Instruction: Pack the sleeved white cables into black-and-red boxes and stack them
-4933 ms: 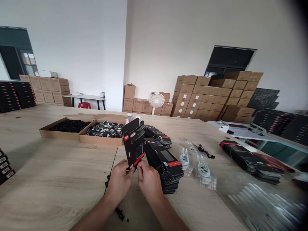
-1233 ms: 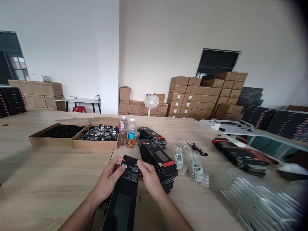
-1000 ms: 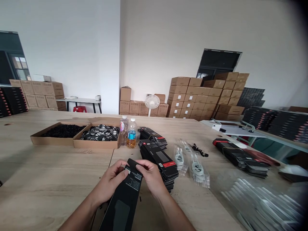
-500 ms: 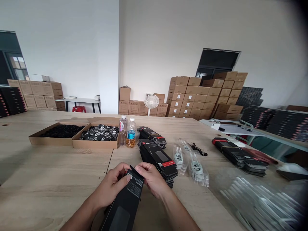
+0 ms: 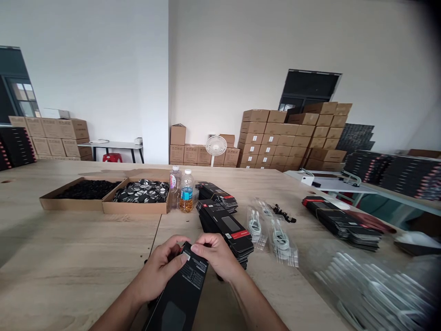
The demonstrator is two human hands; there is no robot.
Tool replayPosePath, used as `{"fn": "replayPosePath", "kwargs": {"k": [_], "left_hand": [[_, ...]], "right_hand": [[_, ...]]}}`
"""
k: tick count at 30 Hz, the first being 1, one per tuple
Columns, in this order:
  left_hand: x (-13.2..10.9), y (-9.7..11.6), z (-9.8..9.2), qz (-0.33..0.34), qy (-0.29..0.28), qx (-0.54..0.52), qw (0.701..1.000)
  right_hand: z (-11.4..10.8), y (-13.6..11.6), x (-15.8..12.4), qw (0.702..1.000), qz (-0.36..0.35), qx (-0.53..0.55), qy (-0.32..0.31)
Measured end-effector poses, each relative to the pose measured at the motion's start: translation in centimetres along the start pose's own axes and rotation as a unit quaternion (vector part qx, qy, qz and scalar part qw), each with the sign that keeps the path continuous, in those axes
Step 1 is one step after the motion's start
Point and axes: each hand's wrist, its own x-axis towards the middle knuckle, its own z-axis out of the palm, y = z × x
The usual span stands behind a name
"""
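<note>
A long black packaging box [image 5: 182,294] with white print and a white label slants up from the bottom edge of the head view. My left hand [image 5: 161,266] grips its upper left side, the thumb lying on the printed face by the label. My right hand [image 5: 215,255] pinches the top end between thumb and fingers, at the end edge. The box's near end runs out of the view. Just beyond my right hand lies a stack of flat black boxes [image 5: 223,225] with red bands.
Two cardboard trays [image 5: 134,209] hold black pieces and round black-and-white discs. Two plastic bottles [image 5: 186,193] stand beside them. Bagged white cables [image 5: 280,241] lie to the right, with more bags [image 5: 372,285] nearer. A banded bundle of flat boxes [image 5: 339,223] is at far right.
The flap that stood up at the box's top end is now folded down, with my right thumb pressing at that edge. My left hand keeps its grip.
</note>
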Motion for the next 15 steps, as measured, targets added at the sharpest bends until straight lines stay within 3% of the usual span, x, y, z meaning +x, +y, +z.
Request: {"fn": "replayPosePath", "kwargs": {"k": [4,7,10,15], "left_hand": [[0.3,-0.1,0.1,-0.008,0.028,-0.086,0.996],[0.4,0.0,0.0,0.000,0.068,-0.115,0.991],[0.3,0.3,-0.1,0.013,0.070,-0.127,0.989],[0.2,0.8,-0.3,0.020,0.059,-0.159,0.985]], "right_hand": [[0.0,-0.3,0.0,1.000,-0.027,-0.013,-0.008],[0.0,-0.4,-0.2,0.998,0.000,0.033,-0.047],[-0.1,-0.7,-0.6,0.988,0.053,0.106,-0.101],[-0.6,-1.4,-1.1,0.974,0.072,0.144,-0.157]]}}
